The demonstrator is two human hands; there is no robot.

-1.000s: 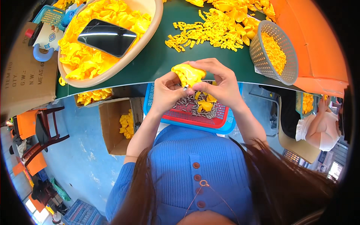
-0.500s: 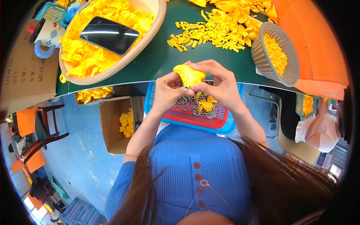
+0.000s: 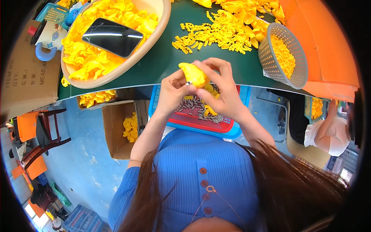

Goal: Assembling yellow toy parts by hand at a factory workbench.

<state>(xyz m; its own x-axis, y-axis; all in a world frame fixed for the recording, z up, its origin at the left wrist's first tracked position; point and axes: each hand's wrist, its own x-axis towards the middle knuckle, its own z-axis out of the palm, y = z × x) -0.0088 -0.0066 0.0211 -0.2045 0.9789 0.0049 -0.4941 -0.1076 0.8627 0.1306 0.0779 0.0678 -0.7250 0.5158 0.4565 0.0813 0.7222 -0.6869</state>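
Observation:
My left hand (image 3: 172, 92) and my right hand (image 3: 222, 89) together hold a yellow plastic shell piece (image 3: 194, 74) just above the green table's near edge (image 3: 154, 73). A small metal part shows between my left fingertips at the shell's lower left side. Under my hands, on my lap, a red tray (image 3: 208, 123) inside a blue tray (image 3: 235, 133) holds several small grey metal pins (image 3: 195, 106) and a few yellow pieces.
A beige basin (image 3: 127, 63) of yellow shells with a black phone (image 3: 112, 36) on top sits at the left. Loose yellow parts (image 3: 216, 31) and a grey mesh basket (image 3: 280, 54) are on the table at the right. A cardboard box (image 3: 119, 127) stands on the floor. Another person (image 3: 328, 131) sits at the right.
Both hands stay on the yellow shell; they have turned it slightly and shifted a little to the right above the tray.

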